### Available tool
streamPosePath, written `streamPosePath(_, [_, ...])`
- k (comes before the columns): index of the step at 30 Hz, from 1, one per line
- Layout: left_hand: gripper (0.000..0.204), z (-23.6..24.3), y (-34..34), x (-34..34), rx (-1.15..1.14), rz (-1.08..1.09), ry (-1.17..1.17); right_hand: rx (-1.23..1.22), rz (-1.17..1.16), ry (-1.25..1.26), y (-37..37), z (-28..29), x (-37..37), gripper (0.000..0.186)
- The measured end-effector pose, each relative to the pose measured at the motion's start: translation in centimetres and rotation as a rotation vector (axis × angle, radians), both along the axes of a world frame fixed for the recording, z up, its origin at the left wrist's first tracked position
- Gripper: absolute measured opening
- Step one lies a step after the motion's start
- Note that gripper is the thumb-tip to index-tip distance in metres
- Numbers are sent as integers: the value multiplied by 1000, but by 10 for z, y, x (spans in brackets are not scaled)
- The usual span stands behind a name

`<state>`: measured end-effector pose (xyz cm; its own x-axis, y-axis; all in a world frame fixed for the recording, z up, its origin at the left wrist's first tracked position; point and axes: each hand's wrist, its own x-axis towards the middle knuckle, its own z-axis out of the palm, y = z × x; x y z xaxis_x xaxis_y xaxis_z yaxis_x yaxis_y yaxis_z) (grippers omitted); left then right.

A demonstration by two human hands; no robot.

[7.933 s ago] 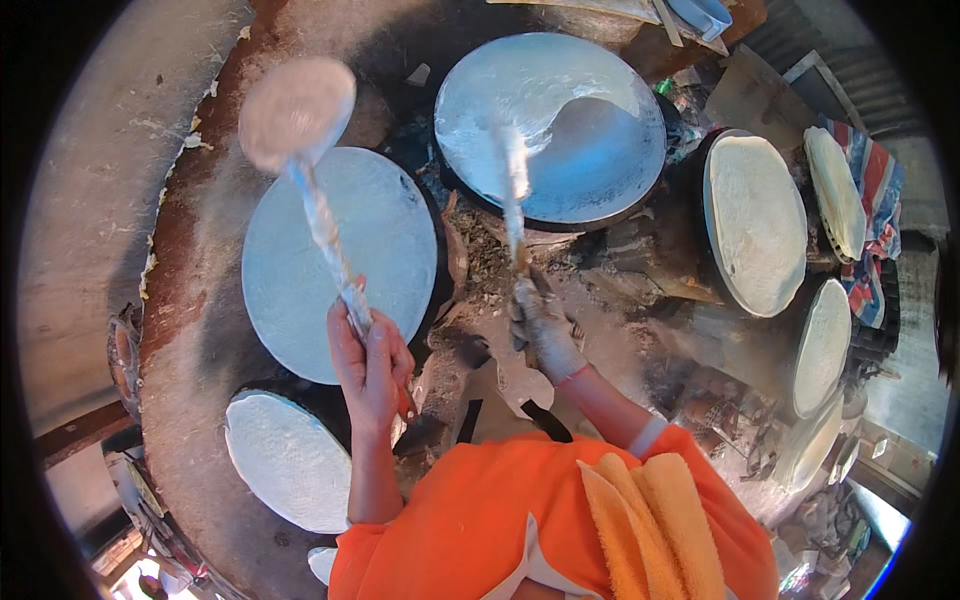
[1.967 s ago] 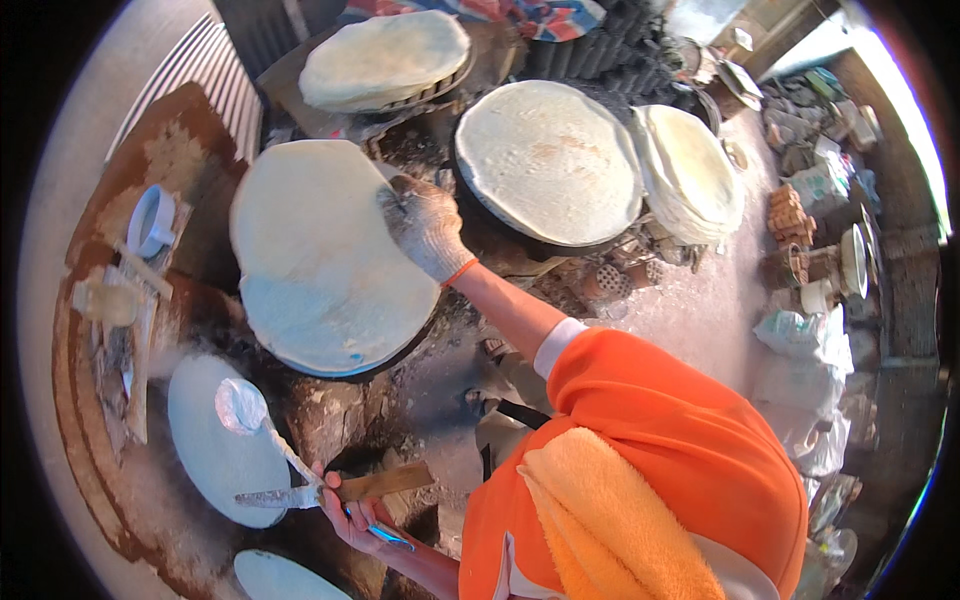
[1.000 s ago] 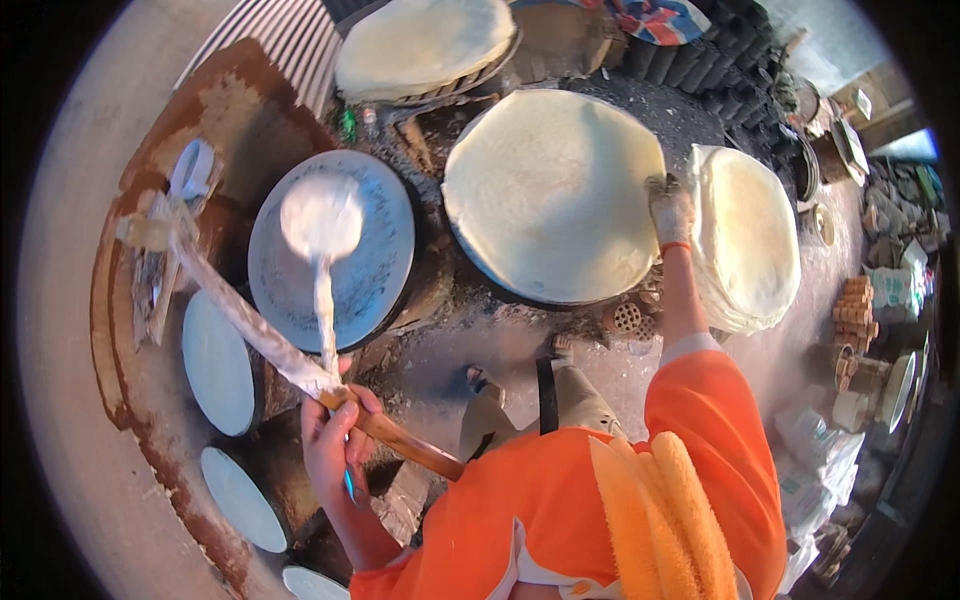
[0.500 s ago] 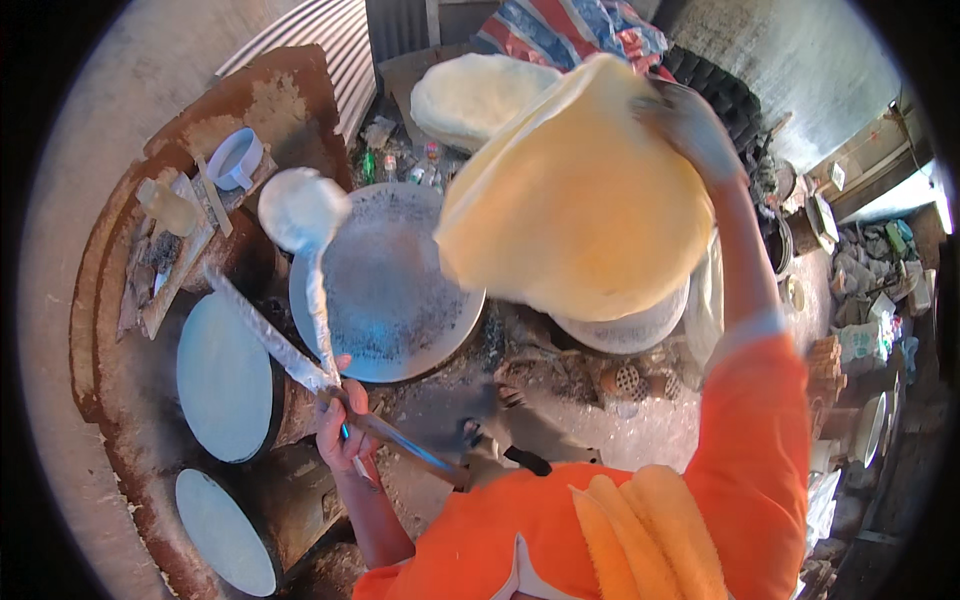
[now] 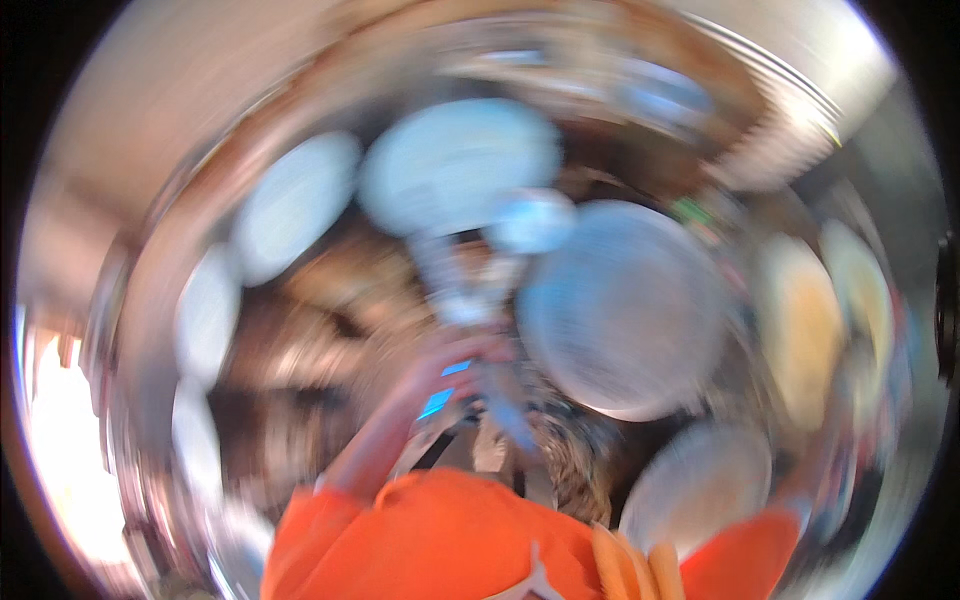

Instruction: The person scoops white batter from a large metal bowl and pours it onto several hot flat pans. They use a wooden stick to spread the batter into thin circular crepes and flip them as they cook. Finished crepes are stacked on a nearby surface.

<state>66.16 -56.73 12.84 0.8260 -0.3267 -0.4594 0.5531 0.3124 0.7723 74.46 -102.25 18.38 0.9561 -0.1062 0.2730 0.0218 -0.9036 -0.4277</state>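
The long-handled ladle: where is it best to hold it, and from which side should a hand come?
Probably the near end of the ladle handle, coming from below, where the left hand already seems to grip. The round bowl points away over the pale round pans. Blur hides the exact grip.

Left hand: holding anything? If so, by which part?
The left hand is closed on the lower end of a long pale-crusted ladle handle; its round bowl is up top. Heavy blur hides the finger detail. The right hand isn't visible.

Heavy motion blur. Left hand [image 5: 450,370] raised mid-frame, fingers curled closed, forearm bare below orange sleeve. Right hand not discernible; only orange sleeve lower right.
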Motion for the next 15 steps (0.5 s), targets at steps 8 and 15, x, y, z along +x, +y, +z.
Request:
streamPosePath(8, [26, -18, 61, -87, -420, 394, -11, 1, 584, 528, 214, -178, -134, 43])
streamPosePath(15, [26, -23, 150, -193, -318, 588, -155, -11, 806, 553, 340, -62, -140, 39])
